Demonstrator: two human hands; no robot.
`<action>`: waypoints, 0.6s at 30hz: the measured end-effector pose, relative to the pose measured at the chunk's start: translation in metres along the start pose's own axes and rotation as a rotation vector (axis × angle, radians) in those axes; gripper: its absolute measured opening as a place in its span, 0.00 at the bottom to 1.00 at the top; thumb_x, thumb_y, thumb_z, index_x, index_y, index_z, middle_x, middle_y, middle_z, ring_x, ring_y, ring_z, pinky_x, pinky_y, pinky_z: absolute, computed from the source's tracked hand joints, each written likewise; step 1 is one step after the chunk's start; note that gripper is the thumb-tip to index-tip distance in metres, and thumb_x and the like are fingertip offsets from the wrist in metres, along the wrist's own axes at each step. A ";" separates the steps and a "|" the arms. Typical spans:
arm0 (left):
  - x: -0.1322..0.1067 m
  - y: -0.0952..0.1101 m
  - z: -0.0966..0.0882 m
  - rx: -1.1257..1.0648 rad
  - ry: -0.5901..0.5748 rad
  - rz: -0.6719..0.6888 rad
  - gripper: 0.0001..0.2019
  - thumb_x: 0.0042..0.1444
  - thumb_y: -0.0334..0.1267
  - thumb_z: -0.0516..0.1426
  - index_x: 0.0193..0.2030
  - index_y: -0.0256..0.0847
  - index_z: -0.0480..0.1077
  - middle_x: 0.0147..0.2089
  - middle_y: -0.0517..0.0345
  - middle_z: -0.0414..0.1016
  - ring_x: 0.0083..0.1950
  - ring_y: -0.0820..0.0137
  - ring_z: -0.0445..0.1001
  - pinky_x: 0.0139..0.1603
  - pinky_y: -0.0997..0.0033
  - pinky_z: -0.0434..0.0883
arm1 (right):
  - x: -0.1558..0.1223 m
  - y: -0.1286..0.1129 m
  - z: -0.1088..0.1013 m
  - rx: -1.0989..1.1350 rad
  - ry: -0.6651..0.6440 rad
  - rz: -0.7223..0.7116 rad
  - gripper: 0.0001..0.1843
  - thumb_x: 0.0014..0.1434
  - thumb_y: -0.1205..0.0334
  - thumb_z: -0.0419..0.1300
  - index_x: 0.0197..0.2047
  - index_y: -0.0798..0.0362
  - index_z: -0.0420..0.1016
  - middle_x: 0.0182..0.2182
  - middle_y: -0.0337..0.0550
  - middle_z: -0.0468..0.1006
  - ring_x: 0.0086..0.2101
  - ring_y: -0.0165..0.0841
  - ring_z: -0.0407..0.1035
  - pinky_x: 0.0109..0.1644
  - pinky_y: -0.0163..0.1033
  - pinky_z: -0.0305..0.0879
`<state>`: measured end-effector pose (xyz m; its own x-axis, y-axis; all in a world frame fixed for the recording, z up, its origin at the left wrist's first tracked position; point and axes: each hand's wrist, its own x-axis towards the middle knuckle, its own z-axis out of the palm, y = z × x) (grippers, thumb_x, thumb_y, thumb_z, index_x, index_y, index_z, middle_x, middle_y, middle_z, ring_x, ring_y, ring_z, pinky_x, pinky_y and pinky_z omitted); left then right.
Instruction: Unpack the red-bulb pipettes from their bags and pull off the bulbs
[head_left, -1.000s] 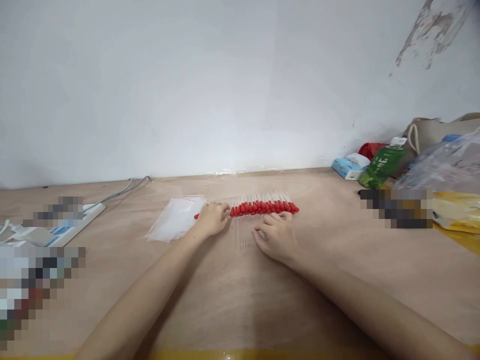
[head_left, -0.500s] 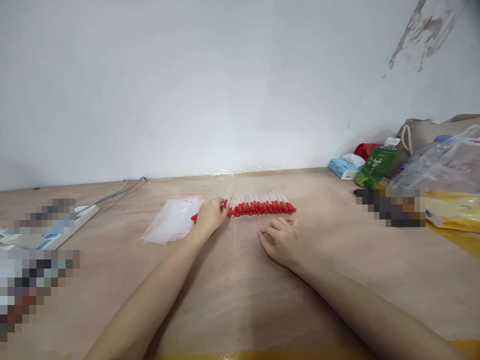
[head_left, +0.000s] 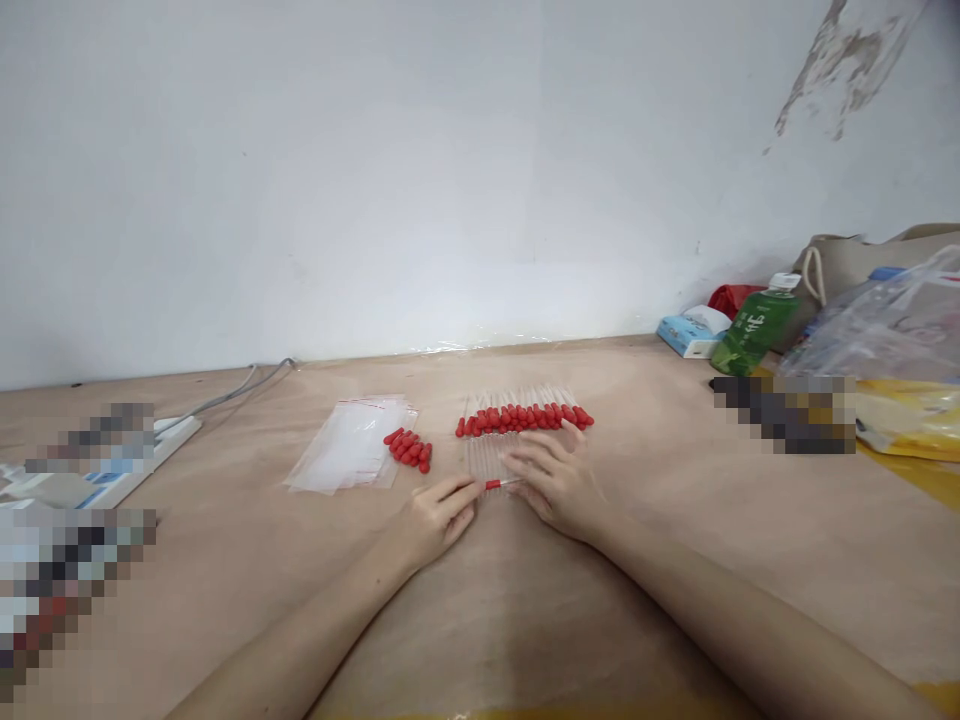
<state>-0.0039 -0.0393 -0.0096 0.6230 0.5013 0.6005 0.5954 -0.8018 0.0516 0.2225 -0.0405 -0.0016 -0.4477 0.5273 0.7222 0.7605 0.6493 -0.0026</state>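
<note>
Red bulb (head_left: 492, 484) is now pinched by the left hand (head_left: 435, 520), drawn back from the loose bulbs (head_left: 409, 450) beside the bags (head_left: 349, 452) toward the worktop (head_left: 525, 610)'s near edge, and is met there by a glass tube (head_left: 511, 481) gripped in the right hand (head_left: 556, 487).

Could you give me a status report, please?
Left hand pinches red bulb. Right hand at its glass tube, grip unclear. Nothing in the way.
</note>
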 end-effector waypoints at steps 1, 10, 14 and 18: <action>0.000 0.001 0.000 -0.025 0.011 -0.003 0.13 0.56 0.30 0.49 0.47 0.43 0.68 0.43 0.54 0.73 0.41 0.73 0.74 0.40 0.76 0.72 | -0.001 0.001 0.001 0.027 -0.021 -0.013 0.11 0.59 0.58 0.51 0.43 0.44 0.73 0.32 0.38 0.76 0.40 0.31 0.65 0.57 0.50 0.39; 0.007 0.009 0.004 -0.205 0.013 -0.101 0.10 0.56 0.35 0.53 0.45 0.40 0.68 0.38 0.54 0.72 0.38 0.71 0.71 0.41 0.71 0.70 | -0.004 -0.005 0.004 0.149 -0.029 -0.023 0.11 0.59 0.60 0.51 0.34 0.48 0.75 0.21 0.35 0.73 0.28 0.27 0.61 0.52 0.45 0.43; 0.008 0.012 0.002 -0.170 -0.061 -0.066 0.08 0.58 0.35 0.50 0.36 0.39 0.69 0.29 0.56 0.70 0.31 0.72 0.68 0.32 0.73 0.67 | -0.008 -0.009 0.001 0.162 -0.025 -0.068 0.10 0.59 0.61 0.52 0.32 0.47 0.75 0.19 0.33 0.71 0.27 0.26 0.59 0.50 0.44 0.43; 0.007 0.007 -0.006 -0.144 -0.063 -0.053 0.10 0.59 0.35 0.48 0.32 0.39 0.69 0.26 0.56 0.67 0.30 0.71 0.66 0.31 0.73 0.66 | -0.012 0.000 -0.007 0.157 -0.057 -0.075 0.10 0.58 0.61 0.52 0.32 0.46 0.75 0.19 0.33 0.72 0.28 0.26 0.60 0.51 0.44 0.43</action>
<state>0.0015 -0.0439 -0.0002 0.6259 0.5602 0.5426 0.5522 -0.8097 0.1989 0.2310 -0.0502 -0.0056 -0.5293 0.5016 0.6843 0.6435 0.7630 -0.0616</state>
